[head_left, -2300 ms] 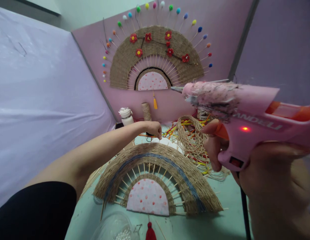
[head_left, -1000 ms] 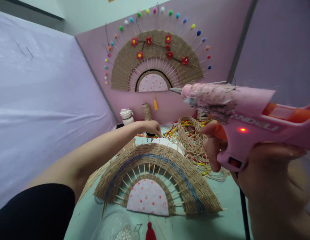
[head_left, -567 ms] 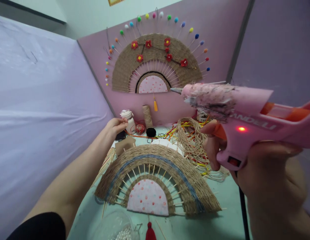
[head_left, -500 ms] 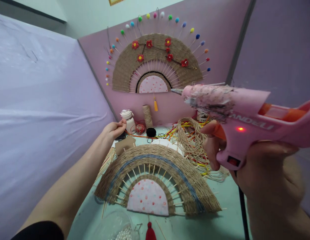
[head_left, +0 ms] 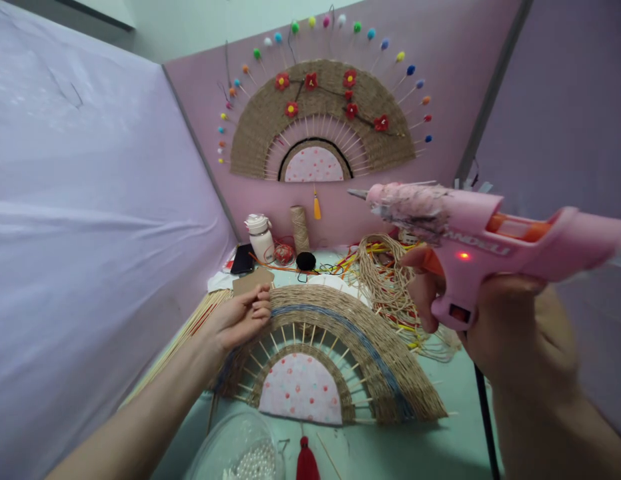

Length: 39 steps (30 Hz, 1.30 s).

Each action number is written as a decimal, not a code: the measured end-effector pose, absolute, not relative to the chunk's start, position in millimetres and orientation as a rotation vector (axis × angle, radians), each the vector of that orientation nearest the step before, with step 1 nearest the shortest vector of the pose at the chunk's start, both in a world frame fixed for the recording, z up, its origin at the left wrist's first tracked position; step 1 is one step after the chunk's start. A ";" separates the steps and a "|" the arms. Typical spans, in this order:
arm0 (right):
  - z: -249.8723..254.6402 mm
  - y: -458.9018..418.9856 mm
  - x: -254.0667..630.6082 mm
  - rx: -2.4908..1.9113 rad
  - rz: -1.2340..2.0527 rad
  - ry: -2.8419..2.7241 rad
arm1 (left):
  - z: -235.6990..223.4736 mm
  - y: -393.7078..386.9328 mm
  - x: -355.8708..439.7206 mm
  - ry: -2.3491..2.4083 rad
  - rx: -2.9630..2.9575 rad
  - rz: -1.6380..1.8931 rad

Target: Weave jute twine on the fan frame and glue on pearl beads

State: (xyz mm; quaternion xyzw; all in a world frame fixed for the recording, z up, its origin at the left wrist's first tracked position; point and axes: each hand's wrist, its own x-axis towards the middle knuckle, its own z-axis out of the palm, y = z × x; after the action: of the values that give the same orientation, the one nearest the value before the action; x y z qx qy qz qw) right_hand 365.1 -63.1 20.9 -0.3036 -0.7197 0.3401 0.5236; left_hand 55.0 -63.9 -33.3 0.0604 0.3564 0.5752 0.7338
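Observation:
My right hand (head_left: 517, 323) is wrapped round the handle of a pink glue gun (head_left: 477, 260), held up at the right with its nozzle pointing left and a red light lit. In front of me lies a half-round woven fan (head_left: 335, 310) with a blue band, wooden ribs and a dotted pink cloth centre (head_left: 301, 390). A red tassel (head_left: 306, 461) hangs from its lower edge. My left hand (head_left: 245, 317) is over the fan's upper left part, fingers curled together; whether something small is between them is hidden.
A finished-looking fan (head_left: 255, 127) with red flowers and pompoms hangs on the back panel. Behind the lower fan stand a white bottle (head_left: 260, 239), a twine spool (head_left: 299, 230) and a heap of cords (head_left: 385, 280). A clear container (head_left: 203, 460) with pearly beads sits at the front.
My left hand has come from beside the white bottle down and right, over the fan's upper left. The glue gun has shifted slightly and stays in my right hand. The view has moved a little.

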 end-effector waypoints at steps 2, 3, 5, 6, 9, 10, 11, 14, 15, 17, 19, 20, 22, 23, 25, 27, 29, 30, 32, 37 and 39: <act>19.7 -60.4 363.5 -0.688 0.840 -1.717 | -32.7 -66.0 61.7 0.778 0.133 1.226; 19.2 -59.6 362.3 -0.673 0.852 -1.703 | -31.3 -66.1 64.8 0.774 0.148 1.225; 18.3 -59.2 359.6 -0.674 0.856 -1.639 | -27.8 -64.9 70.2 0.785 0.203 1.228; 17.9 -59.3 358.5 -0.680 0.860 -1.619 | -26.2 -64.1 72.4 0.796 0.236 1.227; 17.8 -59.1 358.3 -0.711 0.898 -1.615 | -22.8 -62.2 76.5 0.838 0.285 1.234; 17.9 -58.5 359.1 -0.721 0.923 -1.618 | -22.3 -62.0 77.1 0.854 0.277 1.246; 18.0 -57.6 360.0 -0.728 0.953 -1.627 | -22.0 -62.0 77.3 0.870 0.260 1.257; 16.6 -53.6 361.4 -0.731 1.045 -1.679 | -22.7 -62.4 77.3 0.896 0.213 1.264; 15.3 -51.9 360.7 -0.733 1.073 -1.708 | -23.2 -62.2 77.5 0.892 0.210 1.257; 11.5 -48.6 356.9 -0.738 1.147 -1.760 | -24.6 -61.2 78.9 0.863 0.232 1.239; 6.9 -45.5 350.7 -0.725 1.225 -1.803 | -25.5 -59.1 81.8 0.819 0.273 1.223; 4.8 -44.3 347.1 -0.717 1.250 -1.818 | -25.5 -57.8 83.8 0.797 0.292 1.219; 1.7 -42.9 340.3 -0.719 1.263 -1.832 | -24.4 -55.1 88.0 0.776 0.306 1.218; 1.0 -42.8 337.4 -0.730 1.261 -1.840 | -23.3 -53.9 90.1 0.776 0.305 1.223; 0.8 -43.4 332.8 -0.770 1.272 -1.857 | -20.7 -51.9 93.8 0.788 0.300 1.244; 0.9 -44.0 329.9 -0.778 1.296 -1.868 | -18.0 -51.0 96.3 0.798 0.302 1.274; -0.3 -43.7 328.2 -0.770 1.314 -1.870 | -15.8 -51.1 97.6 0.790 0.304 1.296; -1.4 -43.1 327.7 -0.764 1.315 -1.873 | -15.0 -51.4 97.9 0.779 0.302 1.298; -4.2 -41.6 327.2 -0.764 1.303 -1.888 | -13.7 -52.4 97.9 0.752 0.294 1.292; -7.4 -40.0 326.2 -0.791 1.331 -1.890 | -12.9 -53.8 96.0 0.722 0.296 1.275; -7.4 -40.4 325.2 -0.800 1.345 -1.885 | -13.9 -53.5 94.8 0.711 0.320 1.284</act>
State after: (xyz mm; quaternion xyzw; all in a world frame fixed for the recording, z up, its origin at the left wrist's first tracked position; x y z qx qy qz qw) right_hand 325.2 -40.4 -7.4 -0.3073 -0.7238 0.5166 0.3389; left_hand 94.8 -53.5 -13.9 0.1456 0.3228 0.5833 0.7310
